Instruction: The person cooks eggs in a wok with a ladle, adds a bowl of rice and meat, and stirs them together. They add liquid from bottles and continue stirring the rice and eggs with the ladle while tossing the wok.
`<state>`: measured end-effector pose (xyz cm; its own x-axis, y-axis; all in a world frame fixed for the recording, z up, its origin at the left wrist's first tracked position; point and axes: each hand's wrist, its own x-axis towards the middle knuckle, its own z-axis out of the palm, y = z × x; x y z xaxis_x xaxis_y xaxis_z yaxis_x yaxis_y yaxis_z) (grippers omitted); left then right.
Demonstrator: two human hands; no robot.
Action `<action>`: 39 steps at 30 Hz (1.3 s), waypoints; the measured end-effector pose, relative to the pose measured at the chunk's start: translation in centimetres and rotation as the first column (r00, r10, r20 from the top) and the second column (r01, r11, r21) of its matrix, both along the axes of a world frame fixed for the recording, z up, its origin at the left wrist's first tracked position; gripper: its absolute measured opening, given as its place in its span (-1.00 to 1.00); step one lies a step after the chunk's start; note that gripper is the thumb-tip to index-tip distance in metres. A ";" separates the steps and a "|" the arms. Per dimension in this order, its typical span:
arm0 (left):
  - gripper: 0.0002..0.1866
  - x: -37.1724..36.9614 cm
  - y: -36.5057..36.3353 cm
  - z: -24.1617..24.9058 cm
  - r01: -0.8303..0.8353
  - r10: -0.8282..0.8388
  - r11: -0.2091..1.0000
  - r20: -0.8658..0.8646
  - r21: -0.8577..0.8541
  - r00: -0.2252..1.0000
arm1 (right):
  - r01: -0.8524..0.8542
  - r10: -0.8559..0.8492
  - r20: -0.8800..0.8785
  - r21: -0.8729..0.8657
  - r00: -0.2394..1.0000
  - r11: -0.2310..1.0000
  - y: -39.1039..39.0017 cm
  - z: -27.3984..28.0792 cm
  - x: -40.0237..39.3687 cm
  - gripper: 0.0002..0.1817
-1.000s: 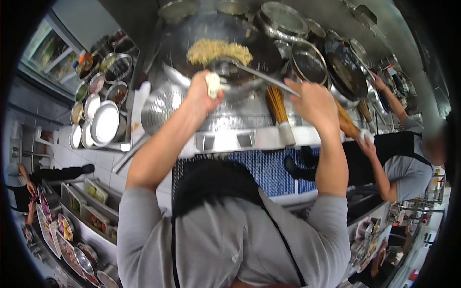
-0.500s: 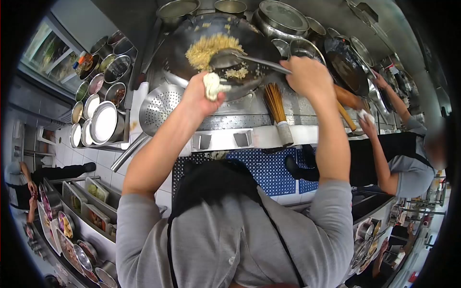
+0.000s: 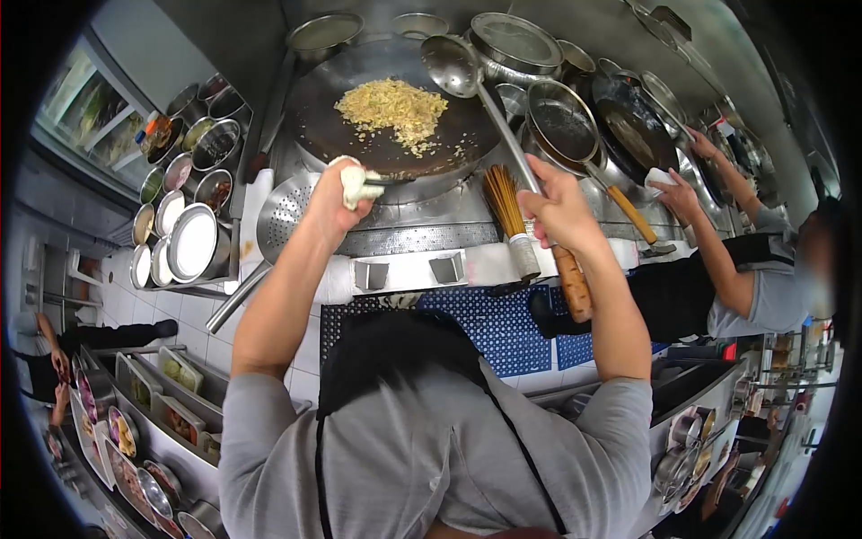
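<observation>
Fried rice (image 3: pixel 391 106) lies in the large dark wok (image 3: pixel 314 117) on the range. With my left hand (image 3: pixel 338 199) I grip a pale cloth (image 3: pixel 358 183) against the wok's near edge. My right hand (image 3: pixel 564 208) is closed round the shaft of a long ladle (image 3: pixel 505 130). The ladle's bowl is raised over the wok's right rim, and its wooden handle (image 3: pixel 572 286) points down toward my forearm. Below the wok, a bamboo brush (image 3: pixel 510 211) lies to the left of my right hand.
A perforated strainer (image 3: pixel 281 218) rests left of my left hand. Bowls of ingredients (image 3: pixel 193 238) stand at the left. A sieve with a wooden handle (image 3: pixel 634 216) lies right. A co-worker (image 3: pixel 754 278) stands at another wok (image 3: pixel 633 126); another person is at far left.
The ladle has risen out of the rice to the wok's right rim, and my right hand has come down toward me. My left hand has shifted left and slightly down. The rice has settled.
</observation>
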<state>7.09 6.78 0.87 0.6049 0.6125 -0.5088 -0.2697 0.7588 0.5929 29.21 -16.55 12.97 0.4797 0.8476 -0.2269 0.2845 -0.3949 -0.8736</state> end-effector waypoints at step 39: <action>-0.91 -9.8 -2.0 -0.1 0.204 -0.202 0.978 0.035 -0.046 0.979 | 0.110 0.545 0.740 -0.627 0.394 0.772 -3.8 -42.8 -10.9 -0.46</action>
